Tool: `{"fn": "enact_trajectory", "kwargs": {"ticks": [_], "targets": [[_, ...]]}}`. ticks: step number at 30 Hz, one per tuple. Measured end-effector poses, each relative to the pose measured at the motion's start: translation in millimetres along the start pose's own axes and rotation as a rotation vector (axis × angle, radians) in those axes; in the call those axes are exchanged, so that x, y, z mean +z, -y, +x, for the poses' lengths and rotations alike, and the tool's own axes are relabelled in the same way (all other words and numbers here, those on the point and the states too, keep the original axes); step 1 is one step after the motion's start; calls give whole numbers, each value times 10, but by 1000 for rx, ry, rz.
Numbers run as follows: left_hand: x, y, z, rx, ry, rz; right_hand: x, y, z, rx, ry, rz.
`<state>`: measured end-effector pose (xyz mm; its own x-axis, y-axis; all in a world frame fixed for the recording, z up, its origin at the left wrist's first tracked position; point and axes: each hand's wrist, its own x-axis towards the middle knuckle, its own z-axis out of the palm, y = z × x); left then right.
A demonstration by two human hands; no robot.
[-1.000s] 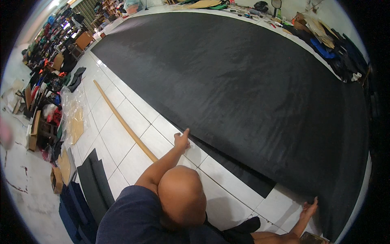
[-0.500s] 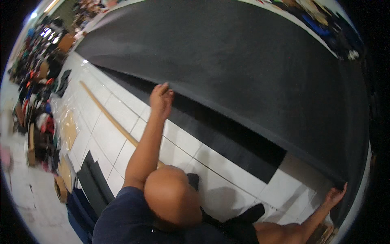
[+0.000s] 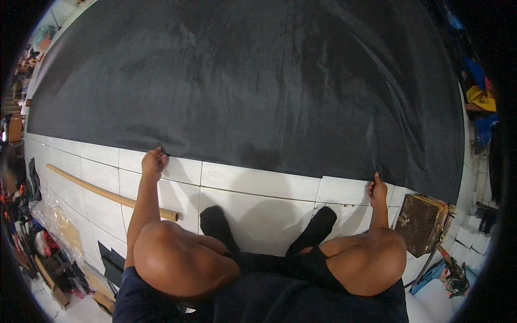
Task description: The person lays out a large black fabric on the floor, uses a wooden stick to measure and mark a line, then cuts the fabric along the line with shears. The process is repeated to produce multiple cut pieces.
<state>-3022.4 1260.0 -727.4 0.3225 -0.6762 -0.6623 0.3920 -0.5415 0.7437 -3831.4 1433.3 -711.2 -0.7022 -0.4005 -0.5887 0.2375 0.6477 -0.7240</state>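
Observation:
A large sheet of black fabric (image 3: 242, 91) lies spread over the white tiled floor and fills the far part of the view. Its near edge runs across in front of my feet, with a few creases toward the right. At the left part of that edge, my left hand (image 3: 154, 163) pinches the fabric between thumb and fingers. My right hand (image 3: 378, 189) grips the same edge farther right, its thumb lying on top of the cloth. Both arms reach forward past my bent knees.
A long cardboard tube (image 3: 113, 194) lies on the tiles (image 3: 258, 207) at left. Clear plastic wrapping (image 3: 59, 220) and heaped goods line the left side. A worn brown box-like object (image 3: 420, 223) stands near the right corner of the fabric. Yellow and blue items (image 3: 481, 99) lie beyond the right edge.
The fabric's raised near edge has come down onto the floor, covering the dark layer beneath it. Both hands now hold the edge low, and my view has turned.

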Motion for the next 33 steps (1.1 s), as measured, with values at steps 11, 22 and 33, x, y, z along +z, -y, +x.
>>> {"fn": "enact_trajectory", "kwargs": {"ticks": [11,22,33], "targets": [[-73,167,90,85,-206,190,81,7,-83,21,-117,-124],[847,108,-916,1062,167,1418,94,-48,-28,-13,-167,-136],[989,290,-681,1106,422,1640,144,-128,-202,-4,-118,-429]]}}
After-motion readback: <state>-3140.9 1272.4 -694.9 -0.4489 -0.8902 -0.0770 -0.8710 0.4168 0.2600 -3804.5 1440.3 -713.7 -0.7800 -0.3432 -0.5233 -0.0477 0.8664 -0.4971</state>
